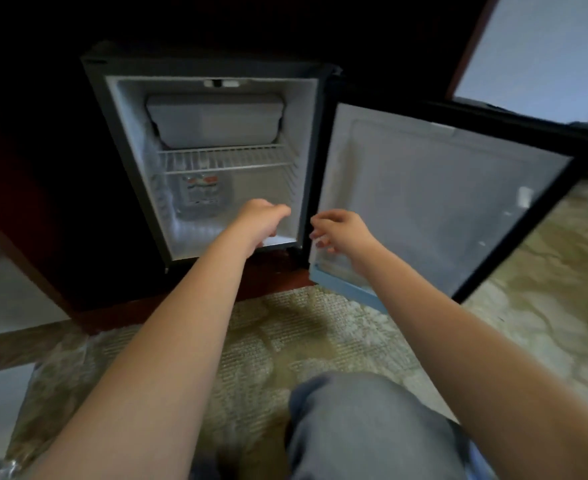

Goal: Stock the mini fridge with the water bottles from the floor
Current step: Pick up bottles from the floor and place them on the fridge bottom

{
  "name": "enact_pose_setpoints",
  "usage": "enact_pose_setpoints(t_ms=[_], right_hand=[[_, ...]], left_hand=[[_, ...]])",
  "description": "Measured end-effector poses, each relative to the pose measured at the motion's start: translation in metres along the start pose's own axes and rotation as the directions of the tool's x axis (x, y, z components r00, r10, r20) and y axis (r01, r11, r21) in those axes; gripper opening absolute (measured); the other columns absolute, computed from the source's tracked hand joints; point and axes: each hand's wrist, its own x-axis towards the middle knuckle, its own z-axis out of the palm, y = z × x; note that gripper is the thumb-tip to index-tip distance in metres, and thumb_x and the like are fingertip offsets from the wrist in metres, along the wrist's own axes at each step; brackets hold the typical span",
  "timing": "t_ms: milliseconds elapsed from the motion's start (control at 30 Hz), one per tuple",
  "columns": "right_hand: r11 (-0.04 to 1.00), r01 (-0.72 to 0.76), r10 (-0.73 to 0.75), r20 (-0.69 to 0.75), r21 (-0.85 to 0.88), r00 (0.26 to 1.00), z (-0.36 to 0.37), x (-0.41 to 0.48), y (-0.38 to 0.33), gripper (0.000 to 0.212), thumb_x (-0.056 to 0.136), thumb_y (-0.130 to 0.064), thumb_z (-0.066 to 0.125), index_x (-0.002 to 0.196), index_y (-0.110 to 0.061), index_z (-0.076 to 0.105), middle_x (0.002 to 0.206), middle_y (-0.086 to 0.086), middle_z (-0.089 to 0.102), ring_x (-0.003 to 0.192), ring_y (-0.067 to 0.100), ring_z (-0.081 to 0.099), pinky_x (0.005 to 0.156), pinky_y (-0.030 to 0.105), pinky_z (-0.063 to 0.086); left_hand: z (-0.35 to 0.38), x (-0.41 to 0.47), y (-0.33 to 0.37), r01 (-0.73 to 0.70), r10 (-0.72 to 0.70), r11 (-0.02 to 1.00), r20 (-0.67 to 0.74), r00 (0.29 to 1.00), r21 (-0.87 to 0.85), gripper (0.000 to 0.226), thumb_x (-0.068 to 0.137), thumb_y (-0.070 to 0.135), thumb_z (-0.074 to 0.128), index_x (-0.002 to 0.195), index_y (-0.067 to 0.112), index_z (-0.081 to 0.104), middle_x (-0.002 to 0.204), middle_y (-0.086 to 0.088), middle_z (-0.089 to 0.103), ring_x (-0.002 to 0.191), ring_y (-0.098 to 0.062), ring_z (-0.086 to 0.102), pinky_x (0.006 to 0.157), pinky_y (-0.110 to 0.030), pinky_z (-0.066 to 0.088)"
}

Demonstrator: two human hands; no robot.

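The mini fridge (129, 140) stands with its door (441, 202) swung wide to the right. A pack of water bottles (200, 195) with a red and white label sits at the back left of the lower compartment, under the wire shelf (230, 159). My left hand (261, 220) reaches into the lower compartment to the right of the bottles, apart from them, thumb out, holding nothing that I can see. My right hand (341, 230) hovers over the door's bottom shelf (348, 289), fingers loosely curled and empty. No bottle shows on the floor.
A closed freezer box (216, 119) fills the top of the fridge. My knee in grey trousers (372, 427) is at the bottom centre on a patterned carpet (285, 341). Dark wooden cabinet panels flank the fridge. Crumpled clear plastic (5, 469) lies at the bottom left.
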Motion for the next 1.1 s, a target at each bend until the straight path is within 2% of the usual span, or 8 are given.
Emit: enact_pose_setpoints(t_ms=[100,167,433,567,733,900,1000,1100], right_hand=[[0.988,-0.005,0.019,-0.088,0.156,0.996,-0.039,-0.032,0.004,0.006,0.095,-0.021,0.055,0.095,-0.017,0.06,0.075,0.001,0.064,0.059,0.013,0.056,0.056,0.022,0.041],[0.974,0.018,0.012,-0.134,0.226,0.991,-0.065,-0.052,0.008,0.008,0.095,-0.022,0.054,0.088,-0.022,0.059,0.078,0.001,0.066,0.063,0.014,0.058,0.058,0.023,0.043],[0.961,0.03,0.077,-0.368,0.277,0.926,-0.158,-0.135,0.068,0.008,0.095,-0.019,0.052,0.091,-0.02,0.059,0.078,0.001,0.064,0.062,0.013,0.057,0.056,0.021,0.043],[0.955,-0.051,0.195,-0.489,0.292,0.85,-0.197,-0.174,0.126,0.009,0.094,-0.016,0.053,0.101,-0.014,0.059,0.078,0.002,0.062,0.059,0.011,0.054,0.042,0.012,0.04],[0.94,-0.138,0.308,-0.596,0.313,0.742,-0.232,-0.219,0.196,0.012,0.092,-0.011,0.054,0.102,-0.011,0.06,0.075,0.002,0.06,0.06,0.012,0.052,0.044,0.012,0.04],[0.905,-0.265,0.424,-0.678,0.332,0.601,-0.254,-0.25,0.27,0.02,0.089,-0.013,0.057,0.106,-0.006,0.064,0.084,0.002,0.064,0.076,0.019,0.058,0.073,0.037,0.05],[0.883,-0.394,0.443,-0.73,0.255,0.521,-0.255,-0.262,0.301,0.03,0.089,-0.015,0.057,0.118,-0.009,0.06,0.112,0.007,0.063,0.1,0.021,0.058,0.082,0.03,0.044],[0.867,-0.479,0.407,-0.754,0.14,0.515,-0.25,-0.267,0.325,0.057,0.09,-0.016,0.058,0.141,-0.008,0.036,0.144,0.009,0.041,0.132,0.026,0.041,0.106,0.038,0.036]], left_hand=[[0.031,-0.025,0.025,-0.087,0.083,0.994,0.069,0.994,0.064,0.012,0.09,0.029,0.054,0.091,0.018,0.049,0.093,-0.007,0.051,0.084,-0.02,0.052,0.071,-0.031,0.036],[0.054,-0.041,0.04,-0.124,0.111,0.987,0.13,0.985,0.1,0.013,0.09,0.03,0.054,0.089,0.018,0.05,0.095,-0.006,0.054,0.086,-0.021,0.055,0.071,-0.031,0.038],[0.17,-0.118,0.086,-0.292,0.208,0.942,0.393,0.896,0.167,0.018,0.094,0.034,0.048,0.095,0.017,0.053,0.098,-0.005,0.057,0.088,-0.02,0.055,0.068,-0.028,0.037],[0.232,-0.158,0.073,-0.303,0.16,0.932,0.528,0.834,0.197,0.018,0.096,0.032,0.046,0.095,0.015,0.05,0.098,-0.006,0.054,0.086,-0.019,0.052,0.058,-0.025,0.033],[0.302,-0.192,0.046,-0.302,0.06,0.916,0.654,0.754,0.265,0.037,0.096,0.039,0.044,0.112,0.009,0.058,0.1,-0.005,0.056,0.088,-0.019,0.054,0.057,-0.025,0.034],[0.343,-0.214,0.01,-0.3,-0.003,0.91,0.731,0.683,0.285,0.04,0.096,0.039,0.046,0.111,0.004,0.058,0.103,-0.009,0.06,0.087,-0.021,0.055,0.064,-0.027,0.038],[0.349,-0.213,-0.011,-0.28,-0.069,0.896,0.731,0.679,0.344,0.041,0.095,0.04,0.047,0.11,0.004,0.058,0.107,-0.011,0.061,0.091,-0.023,0.056,0.066,-0.028,0.038],[0.346,-0.204,-0.024,-0.264,-0.084,0.893,0.712,0.697,0.364,0.026,0.094,0.039,0.048,0.096,0.013,0.052,0.098,-0.008,0.054,0.085,-0.02,0.05,0.064,-0.029,0.037]])
